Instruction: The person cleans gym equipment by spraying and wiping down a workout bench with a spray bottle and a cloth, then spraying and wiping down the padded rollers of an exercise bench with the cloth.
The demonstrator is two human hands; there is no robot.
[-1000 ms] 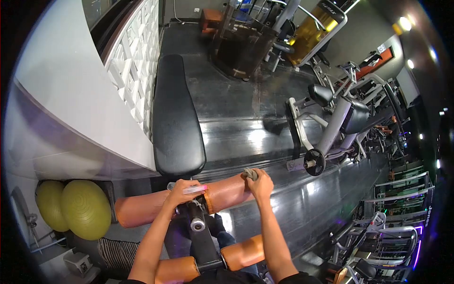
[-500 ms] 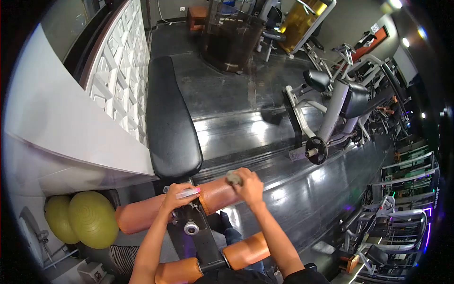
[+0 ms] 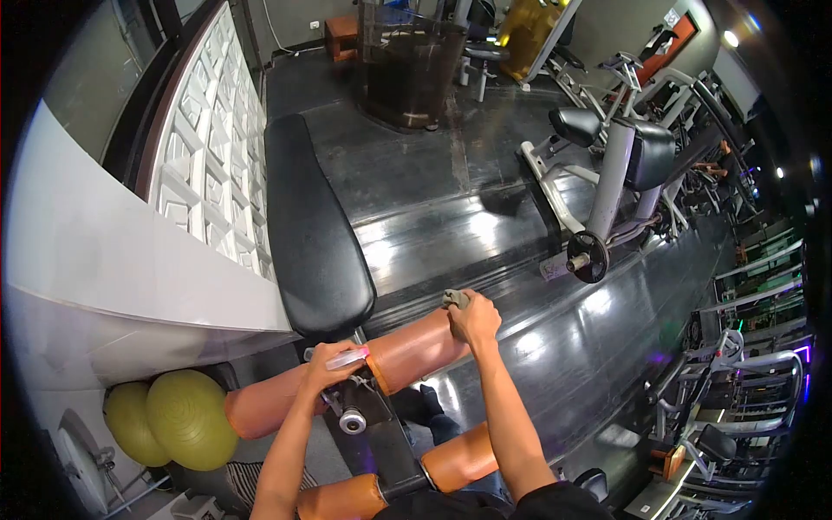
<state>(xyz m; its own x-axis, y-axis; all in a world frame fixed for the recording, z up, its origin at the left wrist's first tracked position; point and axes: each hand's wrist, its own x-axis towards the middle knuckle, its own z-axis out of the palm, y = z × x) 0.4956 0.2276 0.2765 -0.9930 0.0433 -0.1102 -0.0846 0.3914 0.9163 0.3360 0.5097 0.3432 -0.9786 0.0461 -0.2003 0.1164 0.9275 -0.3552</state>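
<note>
My left hand (image 3: 326, 367) is closed around a clear plastic bottle (image 3: 348, 358) with a pink end, held beside the inner end of a brown padded roller (image 3: 416, 347). Wrapped in the fingers of my right hand (image 3: 479, 321) is a crumpled grey-green cloth (image 3: 455, 299), against the far right end of that roller. A second brown roller (image 3: 270, 402) extends to the left, partly behind my left forearm. Between the rollers runs a dark metal frame with a round silver knob (image 3: 352, 421).
Two orange rollers, left (image 3: 342, 497) and right (image 3: 459, 457), sit close to my body. A long black padded bench (image 3: 316, 234) lies ahead. Green exercise balls (image 3: 192, 419) rest at left. A grey weight machine (image 3: 611, 178) stands ahead right, and a white lattice partition (image 3: 208, 143) lines the left.
My right hand and the cloth have moved outward to the right along the roller, reaching its end. My left hand keeps the bottle in nearly the same place. The camera view has shifted slightly.
</note>
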